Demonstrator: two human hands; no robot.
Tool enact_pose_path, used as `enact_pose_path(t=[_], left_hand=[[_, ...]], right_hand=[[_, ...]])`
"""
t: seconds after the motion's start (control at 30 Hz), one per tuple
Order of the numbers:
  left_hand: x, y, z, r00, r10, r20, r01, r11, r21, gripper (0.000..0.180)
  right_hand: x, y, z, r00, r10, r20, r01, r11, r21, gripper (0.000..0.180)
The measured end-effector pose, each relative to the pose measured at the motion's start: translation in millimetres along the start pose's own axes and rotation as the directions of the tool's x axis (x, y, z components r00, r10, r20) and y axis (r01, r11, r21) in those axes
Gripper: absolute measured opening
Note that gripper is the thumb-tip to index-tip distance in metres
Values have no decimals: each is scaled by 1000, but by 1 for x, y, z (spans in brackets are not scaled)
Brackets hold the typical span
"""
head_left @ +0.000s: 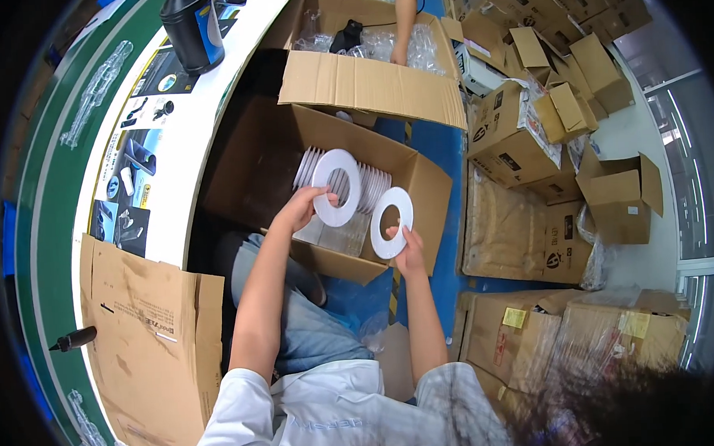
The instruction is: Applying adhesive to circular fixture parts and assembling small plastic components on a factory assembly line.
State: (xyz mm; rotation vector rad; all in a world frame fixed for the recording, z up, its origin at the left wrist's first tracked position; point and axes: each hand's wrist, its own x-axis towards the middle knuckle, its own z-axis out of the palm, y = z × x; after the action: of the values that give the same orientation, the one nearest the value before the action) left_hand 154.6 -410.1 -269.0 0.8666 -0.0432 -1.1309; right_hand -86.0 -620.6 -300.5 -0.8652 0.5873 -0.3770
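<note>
Looking past our jeans (321, 334), we come straight to the action! Our right hand (410, 254) has thumb and fingers pinched on the lower right edge of a white ring (395, 196), over the near right side of an open cardboard box (291, 135). Our left hand (300, 209) has its fingers closed on the left edge of a second white ring (337, 158), its flat face toward us. These two hang apart, and just beyond, more white rings (375, 183) line up in a row inside the box. Farther on, another box (368, 81) holds clear plastic wrap (423, 51), and a co-worker's hand (400, 55) reaches right in! Off to the right, brown cartons (519, 139) sit piled up.
</note>
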Motion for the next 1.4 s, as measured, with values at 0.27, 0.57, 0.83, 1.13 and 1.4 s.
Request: enact_pose_path(t=[0.27,0.57,0.83,1.13,1.4], left_hand=[[-24,22,43,938,342,-48,-288,850,441,44],[-10,49,67,933,358,-14,-265,717,645,51],[12,48,58,950,297,-94,-138,673,727,51],[-8,49,45,967,232,-104,-156,866,476,39],[-21,44,52,893,419,-164,-248,763,597,36]], right_hand=[[-31,-42,31,977,-116,180,104,992,74,43],[15,-66,46,959,-126,255,166,975,-145,45],[27,-80,56,995,-42,95,64,967,-246,58],[-3,-83,82,934,-338,119,357,906,-229,48],[-5,-81,84,878,-468,105,478,838,-264,50]])
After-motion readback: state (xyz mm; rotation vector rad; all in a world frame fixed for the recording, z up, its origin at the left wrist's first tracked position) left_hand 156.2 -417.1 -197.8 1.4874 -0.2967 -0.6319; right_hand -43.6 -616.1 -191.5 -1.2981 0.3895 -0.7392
